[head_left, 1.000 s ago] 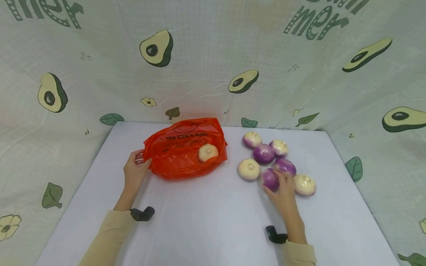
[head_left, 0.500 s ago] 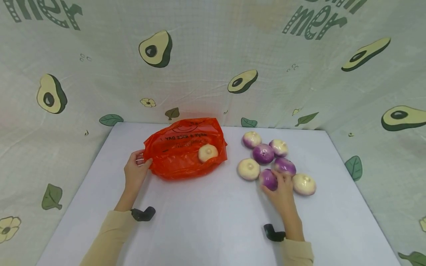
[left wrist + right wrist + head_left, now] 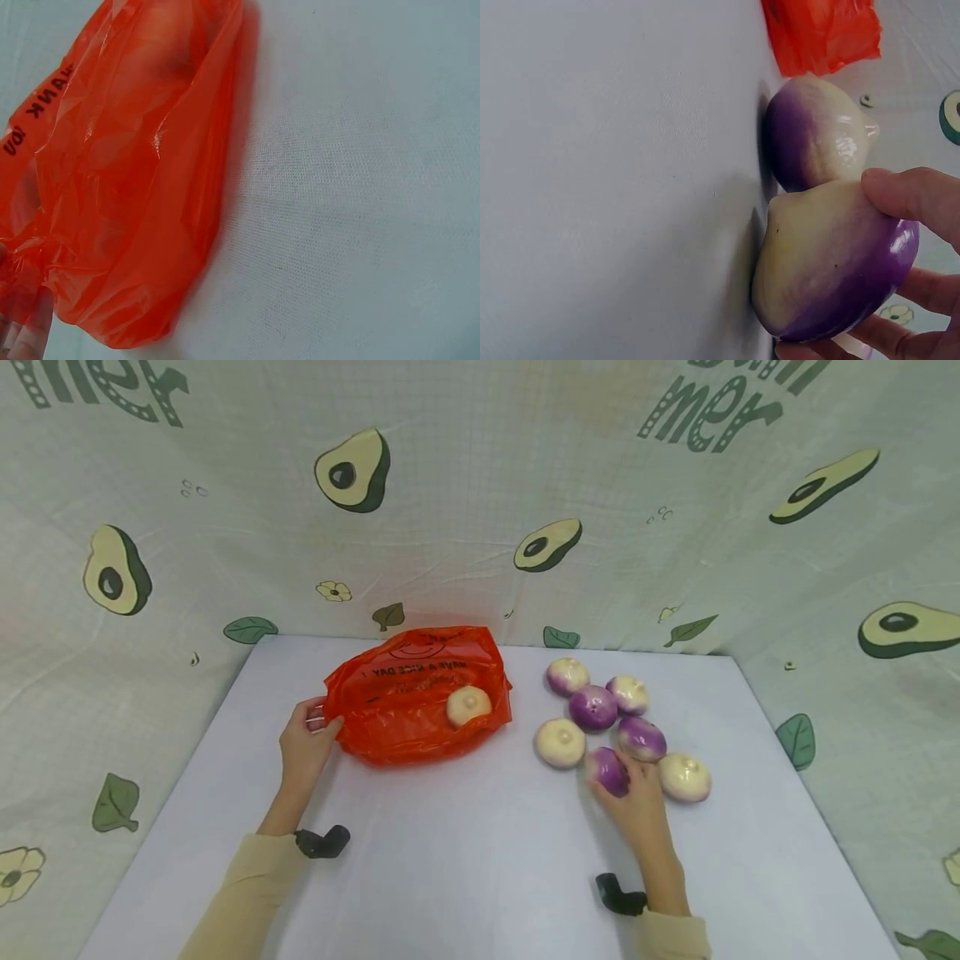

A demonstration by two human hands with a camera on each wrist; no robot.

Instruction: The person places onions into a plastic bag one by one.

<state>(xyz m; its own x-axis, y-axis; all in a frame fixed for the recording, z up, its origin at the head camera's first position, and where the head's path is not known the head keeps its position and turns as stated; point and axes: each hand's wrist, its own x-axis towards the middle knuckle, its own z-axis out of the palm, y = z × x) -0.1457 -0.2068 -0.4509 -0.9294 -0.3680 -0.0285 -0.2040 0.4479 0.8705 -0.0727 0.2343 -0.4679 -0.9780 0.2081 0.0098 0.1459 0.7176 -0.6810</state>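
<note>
At the right of the head view, my right hand [image 3: 636, 797] grips a purple-and-white turnip [image 3: 606, 772], thumb on one side and fingers on the other. The right wrist view has this turnip [image 3: 832, 266] tilted close to the table, beside another turnip [image 3: 814, 135]. My left hand [image 3: 306, 745] pinches the left edge of a red plastic bag [image 3: 397, 731]. The bag lies on its side with its mouth spread, and a pale turnip [image 3: 468, 705] sits inside. In the left wrist view, fingertips [image 3: 34, 330] hold the gathered plastic.
Several more turnips lie clustered around my right hand, among them a pale one [image 3: 560, 743] to its left, another pale one [image 3: 686, 777] to its right and a purple one [image 3: 641, 739] behind. The white table [image 3: 465, 868] meets an avocado-print cloth [image 3: 450, 468] at the back.
The gripped turnip has shifted a little left, then slightly toward me, and turned in my right hand. The left hand and the red bag stay where they were.
</note>
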